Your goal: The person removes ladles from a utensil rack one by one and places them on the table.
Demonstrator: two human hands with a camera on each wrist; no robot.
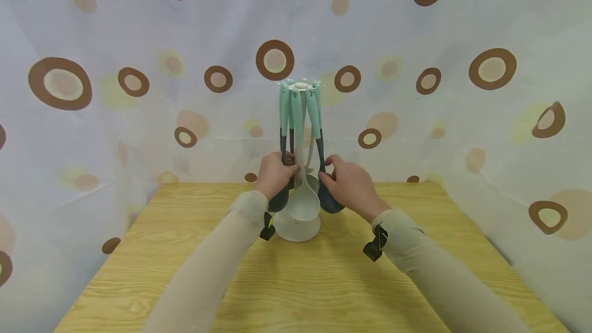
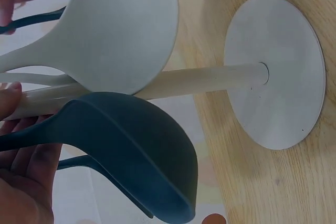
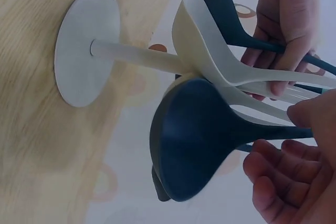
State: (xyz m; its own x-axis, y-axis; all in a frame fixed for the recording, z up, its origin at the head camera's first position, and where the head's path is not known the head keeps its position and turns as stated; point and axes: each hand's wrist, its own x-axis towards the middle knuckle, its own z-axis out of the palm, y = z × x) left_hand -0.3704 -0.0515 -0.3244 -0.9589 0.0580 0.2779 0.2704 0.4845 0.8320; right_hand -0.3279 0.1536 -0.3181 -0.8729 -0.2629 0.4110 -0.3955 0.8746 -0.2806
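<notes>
A white utensil stand (image 1: 297, 231) with a round base holds several hanging kitchen utensils with mint green handles (image 1: 297, 112). My left hand (image 1: 274, 173) grips the stand's pole (image 2: 199, 81), its thumb in front and fingers behind. Beside that hand hangs a dark blue ladle (image 2: 142, 145), its stem passing over the palm. A white ladle (image 1: 303, 203) faces me in the middle. My right hand (image 1: 349, 184) pinches the stem of another dark blue ladle (image 3: 194, 140) on the right, just above its bowl, thumb on one side and curled fingers on the other.
The stand is on a wooden table (image 1: 194, 251) whose far edge meets a white, circle-patterned curtain (image 1: 222, 30). Behind the front ladles, other utensils are partly hidden, among them a dark one (image 2: 105, 174).
</notes>
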